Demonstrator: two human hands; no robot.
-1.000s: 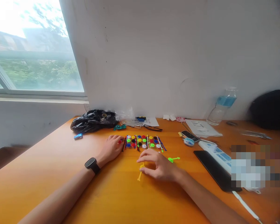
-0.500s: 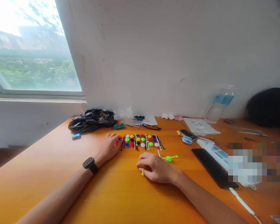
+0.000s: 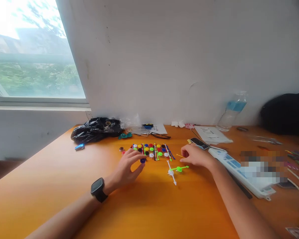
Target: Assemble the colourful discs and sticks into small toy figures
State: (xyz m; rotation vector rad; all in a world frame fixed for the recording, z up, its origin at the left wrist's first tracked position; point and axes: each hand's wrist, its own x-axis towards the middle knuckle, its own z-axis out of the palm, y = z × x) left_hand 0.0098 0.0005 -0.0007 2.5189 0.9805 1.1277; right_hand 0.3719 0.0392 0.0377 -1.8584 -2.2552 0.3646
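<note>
My left hand is closed, with a blue plastic disc between thumb and forefinger. My right hand pinches a thin yellow plastic arrow, its end pointing left from the fingertips. Between the hands lie a white arrow with a round base and a green arrow with a round base. Behind them, rows of coloured discs alternate with bundles of thin arrows. My left fingers cover part of the rows' left end, near a brown disc.
A black plastic bag and a small blue packet lie at the back left. To the right are a white power strip, a phone and a white plastic bag. A clear bottle stands against the wall.
My left hand has moved right and nearer, away from the left-end discs, with the blue disc. My right hand has moved right and back with the yellow arrow, uncovering the white arrow.
</note>
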